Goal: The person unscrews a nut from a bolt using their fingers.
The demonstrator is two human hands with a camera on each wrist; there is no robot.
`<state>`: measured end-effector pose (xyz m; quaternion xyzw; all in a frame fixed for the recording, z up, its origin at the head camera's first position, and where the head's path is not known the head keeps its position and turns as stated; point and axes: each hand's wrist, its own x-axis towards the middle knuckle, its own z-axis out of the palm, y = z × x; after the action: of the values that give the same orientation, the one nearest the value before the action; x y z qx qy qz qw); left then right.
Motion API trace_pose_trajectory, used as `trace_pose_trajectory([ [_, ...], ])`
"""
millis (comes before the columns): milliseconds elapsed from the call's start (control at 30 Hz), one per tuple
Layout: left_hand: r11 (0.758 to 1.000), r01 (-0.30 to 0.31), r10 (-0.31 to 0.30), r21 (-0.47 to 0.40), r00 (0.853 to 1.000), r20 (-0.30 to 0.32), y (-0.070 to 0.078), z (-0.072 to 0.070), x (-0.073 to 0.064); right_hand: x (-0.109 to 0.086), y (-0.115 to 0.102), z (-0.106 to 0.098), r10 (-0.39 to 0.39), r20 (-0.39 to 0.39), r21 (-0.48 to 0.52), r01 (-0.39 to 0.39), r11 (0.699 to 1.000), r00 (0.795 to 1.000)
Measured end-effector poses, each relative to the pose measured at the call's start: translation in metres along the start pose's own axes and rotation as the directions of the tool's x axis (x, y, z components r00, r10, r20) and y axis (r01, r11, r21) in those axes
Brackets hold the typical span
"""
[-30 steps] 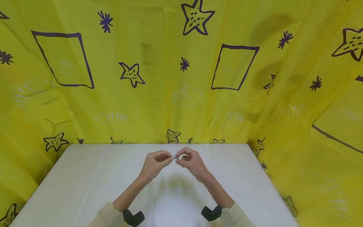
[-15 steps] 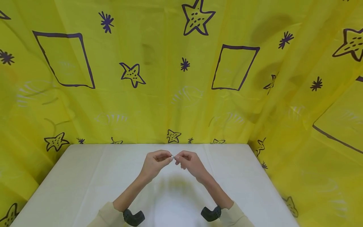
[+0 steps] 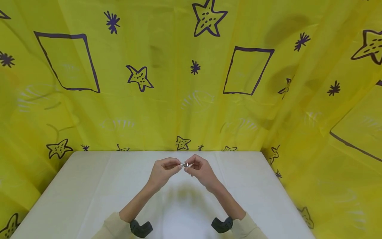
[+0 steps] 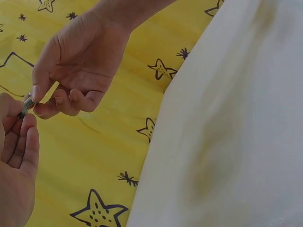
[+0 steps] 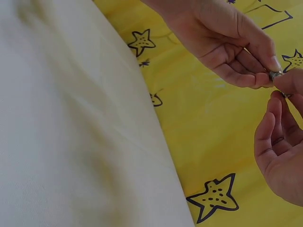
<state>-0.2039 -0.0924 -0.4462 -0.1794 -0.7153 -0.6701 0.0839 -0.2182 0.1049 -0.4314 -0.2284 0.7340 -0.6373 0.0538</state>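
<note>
A small silver bolt [image 3: 184, 165] is held level between both hands above the far part of the white table [image 3: 128, 196]. My left hand [image 3: 162, 172] pinches its left end between thumb and fingertips. At the other end, the thumb and index finger of my right hand [image 3: 201, 171] close in from below and above, with the wider bolt head showing between them. In the left wrist view the bolt [image 4: 28, 103] runs from one hand's fingertips to the other's. The right wrist view shows only a bit of the metal bolt [image 5: 274, 74]; fingers cover the rest.
A yellow curtain [image 3: 167, 109] with dark starfish drawings hangs behind the table and along both sides. Dark curved pieces [image 3: 222, 225] sit at both wrists, by the light sleeves [image 3: 249, 227]. Soft shadows of the arms fall on the tabletop.
My right thumb and fingers rolled together over the bolt half a second ago, hiding its head, and have now spread apart so it shows again. The left hand stays in place.
</note>
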Motion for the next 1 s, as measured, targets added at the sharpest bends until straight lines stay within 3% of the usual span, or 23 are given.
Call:
trace_pose_trajectory([
  [100,1.000,-0.004,0.004,0.000,1.000,0.002,-0.0004,-0.0003,0.0003,0.0007,0.0003,-0.0002,0.011,0.004,0.000,-0.011,1.000,1.000],
  [300,1.000,-0.006,0.006,-0.002,1.000,0.002,0.0000,-0.0007,0.0006,0.0010,-0.0027,-0.0010,0.120,-0.003,-0.020,-0.120,0.993,0.993],
  [400,1.000,-0.007,0.007,0.000,1.000,0.001,-0.0001,-0.0009,0.0005,0.0006,-0.0050,-0.0006,0.140,-0.017,-0.047,-0.140,0.989,0.990],
  [767,1.000,-0.013,0.013,-0.003,1.000,0.010,0.0009,-0.0023,0.0002,-0.0010,-0.0036,-0.0016,0.053,-0.002,0.028,-0.053,0.998,0.999],
  [1000,1.000,-0.006,0.006,-0.008,1.000,0.004,0.0034,-0.0019,-0.0010,-0.0022,-0.0039,-0.0019,0.072,0.020,0.030,-0.072,0.997,0.997],
])
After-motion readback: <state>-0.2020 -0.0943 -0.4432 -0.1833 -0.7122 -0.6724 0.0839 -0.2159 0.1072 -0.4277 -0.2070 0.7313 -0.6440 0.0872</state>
